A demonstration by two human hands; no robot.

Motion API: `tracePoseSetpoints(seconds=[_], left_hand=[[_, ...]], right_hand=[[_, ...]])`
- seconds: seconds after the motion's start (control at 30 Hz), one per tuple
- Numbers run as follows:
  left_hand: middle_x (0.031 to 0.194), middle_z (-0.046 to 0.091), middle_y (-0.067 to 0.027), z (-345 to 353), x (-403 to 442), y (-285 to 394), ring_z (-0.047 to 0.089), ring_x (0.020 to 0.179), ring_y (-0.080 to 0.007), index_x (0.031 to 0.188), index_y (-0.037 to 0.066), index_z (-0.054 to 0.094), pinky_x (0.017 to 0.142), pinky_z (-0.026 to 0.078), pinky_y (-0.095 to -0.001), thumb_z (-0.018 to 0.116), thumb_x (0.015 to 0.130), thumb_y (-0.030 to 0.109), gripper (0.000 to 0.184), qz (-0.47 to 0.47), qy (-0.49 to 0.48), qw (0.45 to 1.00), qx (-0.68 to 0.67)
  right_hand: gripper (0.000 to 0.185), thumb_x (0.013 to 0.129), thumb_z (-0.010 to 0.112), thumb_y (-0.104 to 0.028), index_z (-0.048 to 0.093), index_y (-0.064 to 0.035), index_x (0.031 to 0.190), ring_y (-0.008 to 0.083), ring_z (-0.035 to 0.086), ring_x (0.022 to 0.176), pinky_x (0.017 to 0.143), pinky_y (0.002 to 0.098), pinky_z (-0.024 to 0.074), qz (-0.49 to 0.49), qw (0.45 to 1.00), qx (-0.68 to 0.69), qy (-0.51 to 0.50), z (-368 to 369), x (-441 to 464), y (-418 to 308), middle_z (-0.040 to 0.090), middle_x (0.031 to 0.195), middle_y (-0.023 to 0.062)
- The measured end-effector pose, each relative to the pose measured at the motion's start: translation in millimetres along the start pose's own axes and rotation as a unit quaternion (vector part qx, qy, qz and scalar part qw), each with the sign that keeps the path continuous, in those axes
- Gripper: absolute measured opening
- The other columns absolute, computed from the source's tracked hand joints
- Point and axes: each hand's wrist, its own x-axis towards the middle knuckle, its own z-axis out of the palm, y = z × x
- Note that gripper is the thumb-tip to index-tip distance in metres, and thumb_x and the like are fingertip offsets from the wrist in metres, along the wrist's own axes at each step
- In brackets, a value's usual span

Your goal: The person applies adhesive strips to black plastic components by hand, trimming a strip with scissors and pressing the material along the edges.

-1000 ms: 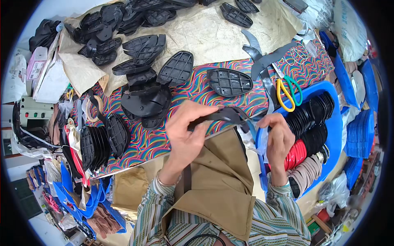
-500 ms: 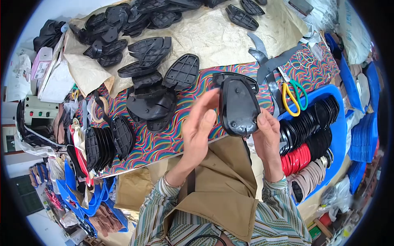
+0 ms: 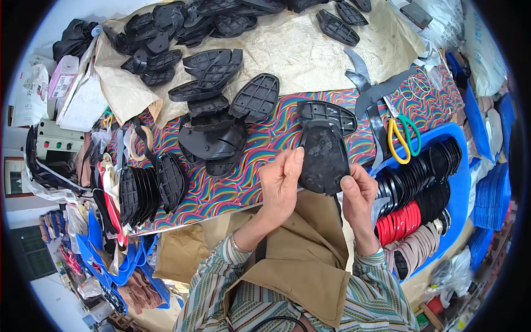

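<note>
I hold a black moulded plastic piece (image 3: 323, 157), rounded and plate-like, with its smooth face up and small round studs near its lower edge. My left hand (image 3: 283, 180) grips its left edge, fingers pressed together. At the lower right edge, the thumb and fingers of my right hand (image 3: 359, 199) pinch it. Just beyond lies another black piece (image 3: 337, 115), ribbed side showing. To the left, a single ribbed piece (image 3: 255, 98) rests near a loose stack of black pieces (image 3: 213, 138) on the patterned cloth.
Right of my hands, a blue bin (image 3: 463, 182) holds rows of black, red and beige pieces. Scissors (image 3: 399, 135) with yellow and green handles lie beside dark strips (image 3: 376, 99). More black pieces (image 3: 215, 22) are heaped on a beige sheet (image 3: 298, 50) at the back.
My left hand has closed onto the left edge of the piece, having been apart from it. The piece is lower and its upper face looks duller. The whole view has shifted slightly.
</note>
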Motion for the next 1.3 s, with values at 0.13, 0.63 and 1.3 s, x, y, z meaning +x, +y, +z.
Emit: tracePoseSetpoints(seconds=[0.13,0.63,1.3], left_hand=[[0.078,0.062,0.0027,0,4,5,0.052,0.074,-0.0023,0.093,-0.001,0.067,0.064,0.041,-0.0203,0.053,0.104,0.025,0.032,-0.071,-0.001,0.988,-0.14],[0.09,0.067,-0.0004,-16,15,17,0.062,0.08,-0.0054,0.1,0.001,0.065,0.074,0.05,-0.0222,0.064,0.098,0.019,0.018,-0.157,-0.066,0.941,-0.292],[0.137,0.049,-0.0081,-54,-6,30,0.052,0.124,-0.0211,0.157,0.009,0.013,0.109,0.037,-0.0352,0.091,0.067,0.025,0.12,-0.059,-0.273,0.867,-0.413]], right_hand=[[0.027,0.097,0.064,-0.024,0.061,0.003,0.098,0.0083,0.056,0.073,0.065,0.0238,0.0455,0.013,0.999,-0.008,-0.031,-5,-1,0,0.063,0.085,0.0027],[0.022,0.095,0.066,-0.019,0.065,0.003,0.096,0.0062,0.053,0.073,0.065,0.0224,0.0429,0.0,0.984,-0.143,-0.104,-8,-3,0,0.061,0.082,0.0002],[0.035,0.094,0.065,-0.025,0.066,0.0015,0.116,0.0187,0.064,0.105,0.094,0.0339,0.0491,0.167,0.954,0.243,-0.06,27,-15,30,0.067,0.115,0.0099]])
